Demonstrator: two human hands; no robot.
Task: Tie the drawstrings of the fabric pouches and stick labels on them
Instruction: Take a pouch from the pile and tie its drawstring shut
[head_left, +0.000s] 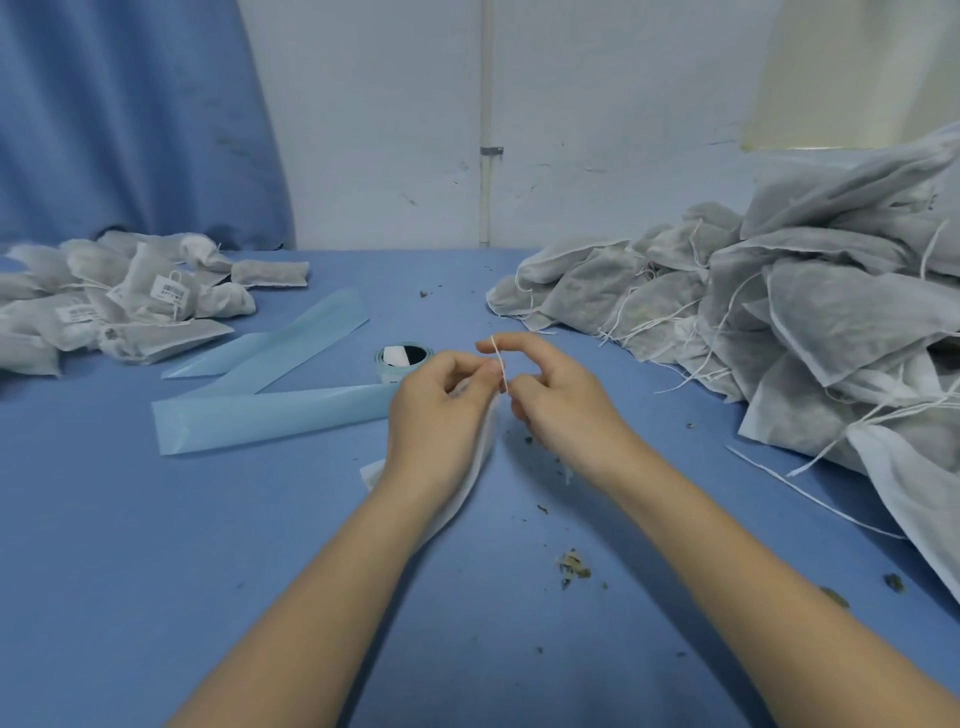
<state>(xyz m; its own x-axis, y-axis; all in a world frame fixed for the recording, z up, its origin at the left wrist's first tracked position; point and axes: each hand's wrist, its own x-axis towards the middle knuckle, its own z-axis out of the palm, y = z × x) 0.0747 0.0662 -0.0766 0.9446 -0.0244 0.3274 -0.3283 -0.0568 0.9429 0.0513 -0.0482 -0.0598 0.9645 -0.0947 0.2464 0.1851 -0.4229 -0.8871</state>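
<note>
A white fabric pouch (467, 483) lies at the middle of the blue table, mostly hidden under my left hand (441, 410), which grips its gathered neck. Its white drawstring (500, 364) runs up between my hands and loops over the forefinger of my right hand (550, 395), whose thumb and fingers pinch the string. Just behind my left hand stands a roll of labels (404, 357) on pale blue backing. A big heap of pouches with loose strings (779, 312) fills the right side. Tied, labelled pouches (130, 301) lie at the left.
Long strips of pale blue label backing (270, 410) lie left of my hands. Dried herb crumbs (571, 564) are scattered on the table near my right forearm. A blue curtain (130, 119) and a white wall stand behind the table.
</note>
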